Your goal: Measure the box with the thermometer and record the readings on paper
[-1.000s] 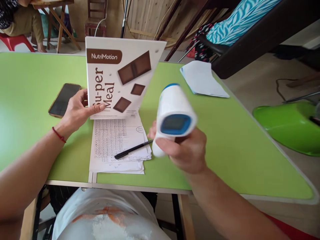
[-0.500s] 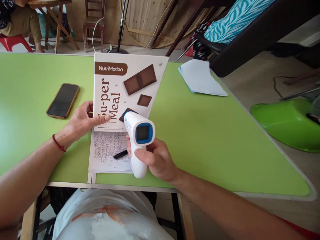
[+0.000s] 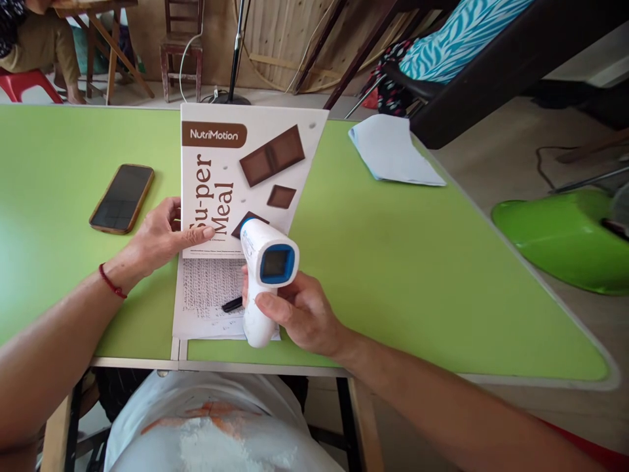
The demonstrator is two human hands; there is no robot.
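My left hand (image 3: 164, 231) grips the lower left edge of a white box (image 3: 275, 144) printed "NutriMotion Su-per Meal" with chocolate pieces, thumb on its front and fingers behind. My right hand (image 3: 307, 314) is wrapped round the handle of a white infrared thermometer (image 3: 260, 308) with a blue-rimmed screen. Its head overlaps the box's lower right part in view; whether they touch I cannot tell. Below the box lies a sheet of handwritten paper (image 3: 199, 295). A black pen (image 3: 230, 305) rests on that sheet, partly hidden by the thermometer.
The green table (image 3: 393, 282) has a metal edge. A phone (image 3: 122, 198) lies left of the box, and folded white papers (image 3: 398, 151) lie at the far right. Beyond the table are a green plastic seat (image 3: 565, 242), a wooden chair (image 3: 181, 49) and a seated person (image 3: 42, 46).
The thermometer in my right hand has shifted slightly left, covering more of the pen. The whole view has drifted a little; my left hand keeps its hold on the box.
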